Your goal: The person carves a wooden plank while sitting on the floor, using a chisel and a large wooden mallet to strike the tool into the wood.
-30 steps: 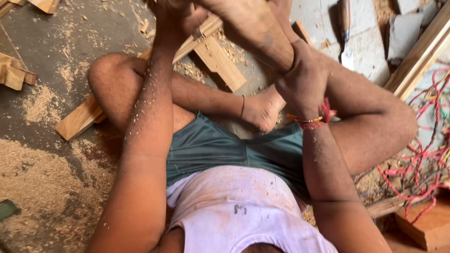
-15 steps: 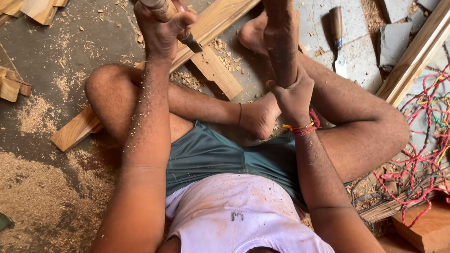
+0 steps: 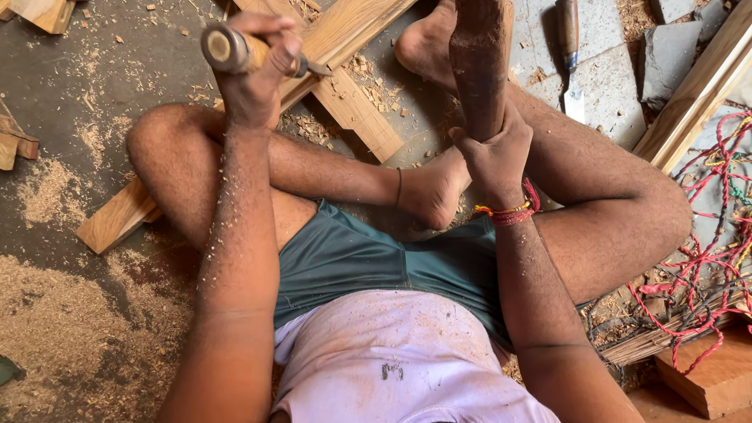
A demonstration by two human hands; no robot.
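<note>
Dark grey concrete floor (image 3: 94, 94) w/ pale sawdust (image 3: 70, 345) piled lower left & wood chips (image 3: 368, 86) scattered near top centre. Small offcuts (image 3: 19, 141) at left edge, another block (image 3: 47, 12) upper left. Grey stone slabs (image 3: 666, 55) upper right, a long timber rail (image 3: 697, 86) running diag. beside them. Tangle of red cord (image 3: 705, 274) at right, orange-brown board (image 3: 713, 376) lower right. Soft, even daylight, no hard shadows.

the mallet (image 3: 479, 63) top is cut off; the chisel (image 3: 258, 53) tip hides behind fingers (image 3: 286, 55).
</note>
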